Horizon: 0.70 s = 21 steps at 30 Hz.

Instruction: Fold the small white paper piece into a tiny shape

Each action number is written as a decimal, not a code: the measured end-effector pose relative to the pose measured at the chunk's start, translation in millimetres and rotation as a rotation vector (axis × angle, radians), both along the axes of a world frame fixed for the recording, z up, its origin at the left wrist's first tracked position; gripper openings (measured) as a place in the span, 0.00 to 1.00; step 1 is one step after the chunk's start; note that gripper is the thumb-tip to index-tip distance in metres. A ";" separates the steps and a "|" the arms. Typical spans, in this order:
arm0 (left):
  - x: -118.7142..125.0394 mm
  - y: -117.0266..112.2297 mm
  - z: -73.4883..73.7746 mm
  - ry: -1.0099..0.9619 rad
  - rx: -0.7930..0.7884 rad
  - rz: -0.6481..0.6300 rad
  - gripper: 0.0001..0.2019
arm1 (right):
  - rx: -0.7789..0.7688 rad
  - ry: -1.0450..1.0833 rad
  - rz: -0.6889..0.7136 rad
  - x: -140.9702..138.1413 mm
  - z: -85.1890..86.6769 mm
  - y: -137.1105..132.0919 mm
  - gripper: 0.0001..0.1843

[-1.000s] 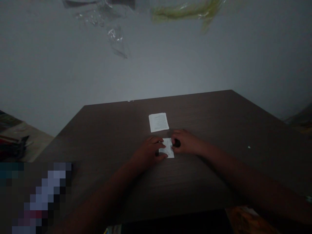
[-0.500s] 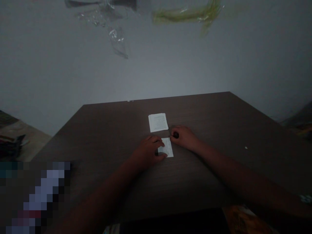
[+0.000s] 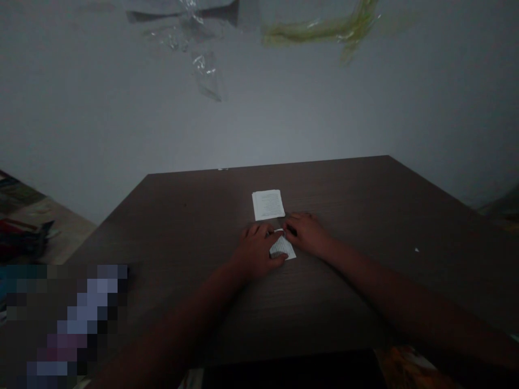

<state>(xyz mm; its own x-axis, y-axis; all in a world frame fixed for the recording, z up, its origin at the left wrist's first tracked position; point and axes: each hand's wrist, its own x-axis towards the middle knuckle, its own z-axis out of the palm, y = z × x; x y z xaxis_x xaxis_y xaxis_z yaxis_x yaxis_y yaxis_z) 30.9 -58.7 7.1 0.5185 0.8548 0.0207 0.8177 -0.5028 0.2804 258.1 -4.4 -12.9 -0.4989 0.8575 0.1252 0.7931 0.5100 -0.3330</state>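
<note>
Since half a second ago, our left index finger reaches farther across the small printed sheet [image 3: 283, 248], and its upper part now shows less. Clock directions run from this sheet, 12 toward the wall [image 3: 284, 108]. The sheet lies on the dark table [image 3: 194, 216], before us. Our left hand [image 3: 257, 251], at 9 o'clock, rests over it with fingers and thumb spread. Our right hand [image 3: 308, 232], at 2, is curled at the upper right corner; we cannot tell whether paper sits between its fingertips. Fingers hide that corner from us. Near, at 11, we note a stack of printed papers [image 3: 268, 205], apart from the sheet. At 3, well apart, lies a white scrap [image 3: 417, 249]. Around 8, a pixelated patch [image 3: 83, 319] blocks our view. High on the wall, toward 12, we record a yellow strip [image 3: 320, 32].
</note>
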 end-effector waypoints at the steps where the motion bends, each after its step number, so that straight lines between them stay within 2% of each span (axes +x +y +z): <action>1: 0.2 -0.1 -0.9 -0.002 0.008 0.003 0.31 | 0.000 -0.008 -0.009 -1.0 1.0 -0.7 0.05; 12: 5.0 -2.6 1.1 0.042 0.006 0.017 0.36 | -0.044 -0.109 -0.011 -1.3 11.5 -10.1 0.10; 21: 6.9 -2.0 2.7 0.046 -0.017 0.028 0.36 | -0.036 -0.117 -0.010 0.7 9.4 -17.1 0.11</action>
<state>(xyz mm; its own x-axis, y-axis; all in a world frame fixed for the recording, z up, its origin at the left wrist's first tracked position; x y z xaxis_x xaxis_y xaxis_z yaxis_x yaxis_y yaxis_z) 37.8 -60.7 9.8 0.4941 0.8692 -0.0176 0.8439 -0.4746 0.2502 258.8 -21.5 -3.5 -0.4993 0.8657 0.0361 0.8328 0.4910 -0.2557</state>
